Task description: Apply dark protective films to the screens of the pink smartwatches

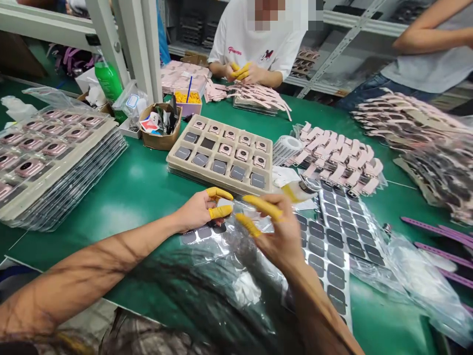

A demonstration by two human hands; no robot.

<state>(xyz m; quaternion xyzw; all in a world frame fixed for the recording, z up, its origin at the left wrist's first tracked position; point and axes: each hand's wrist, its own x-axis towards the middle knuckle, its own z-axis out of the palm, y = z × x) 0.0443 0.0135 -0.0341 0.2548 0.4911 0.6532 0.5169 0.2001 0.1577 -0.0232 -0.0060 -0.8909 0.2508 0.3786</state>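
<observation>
Green, glossy tabletop (144, 192) spreads around the beige compartment tray (175, 165); beyond the tray, metal shelving (343, 37) lines the room, and a co-worker (254, 54) in a white shirt sits at the table. Your left hand (199, 209), in yellow finger cots, pinches a small rounded-square piece (224, 202) between thumb and forefinger, just in front of the tray. Your right hand (277, 222) is nearby, thumb and fingers spread wide.

Inside the tray sit glossy pink watch cases (242, 155) and matte, dark-grey squares (219, 166). Left of it, you have stacked plastic trays (59, 172) of pink watches; behind its left end, an open cardboard box (159, 140). Right of it lie pale pink straps (336, 153) and, nearer you, sheets of dark rounded-square stickers (327, 261).

Your fingers partly cover the held piece, so its details can't be read. Your right hand is blurred, loose dark strands (177, 286) blur the foreground, and the frame cuts off a second person (432, 59) at right.
</observation>
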